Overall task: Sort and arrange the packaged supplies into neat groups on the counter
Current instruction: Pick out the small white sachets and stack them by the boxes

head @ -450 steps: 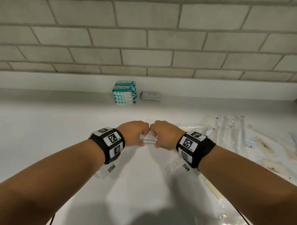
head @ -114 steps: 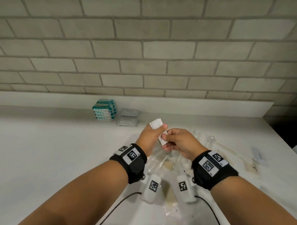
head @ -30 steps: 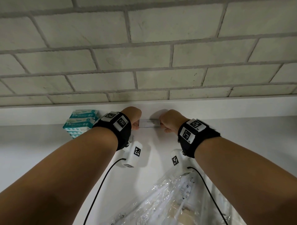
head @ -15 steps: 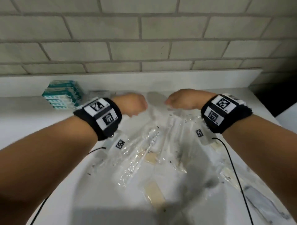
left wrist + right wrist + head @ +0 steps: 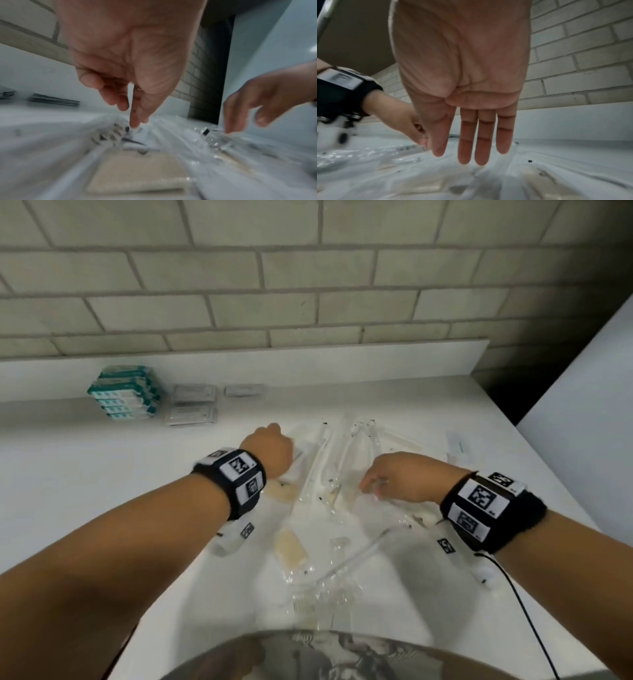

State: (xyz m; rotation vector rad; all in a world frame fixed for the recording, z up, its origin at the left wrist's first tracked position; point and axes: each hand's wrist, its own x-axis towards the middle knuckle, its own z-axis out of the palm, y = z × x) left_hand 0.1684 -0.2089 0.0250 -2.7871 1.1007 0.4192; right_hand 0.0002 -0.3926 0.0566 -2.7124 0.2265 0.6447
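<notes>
Partly done: teal packs [image 5: 125, 392] and flat packets [image 5: 194, 392] grouped at surface's back edge; clear wrappers [image 5: 329, 474] unsorted mid-surface; left hand [image 5: 270, 451] reaching with loosely curled, empty fingers, right hand [image 5: 407, 477] spread flat, empty.

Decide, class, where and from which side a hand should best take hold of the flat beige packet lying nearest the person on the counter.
Probably the beige packet is best pinched at its near short end, coming from above on the person's side. It lies flat on the counter, so only an edge offers purchase, and clear wrappers crowd its right side. The left hand is closer to it.
</notes>
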